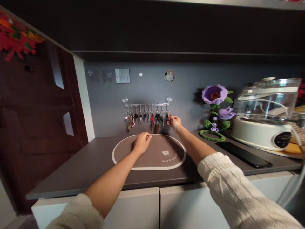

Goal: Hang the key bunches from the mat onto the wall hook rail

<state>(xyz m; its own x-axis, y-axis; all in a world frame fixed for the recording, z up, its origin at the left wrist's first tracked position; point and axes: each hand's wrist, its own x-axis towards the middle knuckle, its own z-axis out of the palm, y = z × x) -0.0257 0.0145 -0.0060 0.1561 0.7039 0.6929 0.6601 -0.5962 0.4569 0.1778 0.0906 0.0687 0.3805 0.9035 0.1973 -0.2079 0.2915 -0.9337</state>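
My right hand (175, 122) is raised at the right end of a clear key rack (147, 104) on the wall. Its thumb and fingers pinch a small red key (168, 117) under the last hook; part of it is hidden by the fingers. Several bunches of keys hang along the rack, among them a red key (152, 118) and a brown key fob (156, 128). Lower down, my left hand (142, 142) lies on a brown oval mat (152, 159), its fingers loosely curled and nothing visible in them.
To the right stand a purple felt flower (214, 94) with a green base ring and a white steamer with a clear top (259, 133). A black phone (244, 155) lies before them. Wall switches (122, 76) and small hooks sit above left. A dark cabinet overhangs the counter (90, 168).
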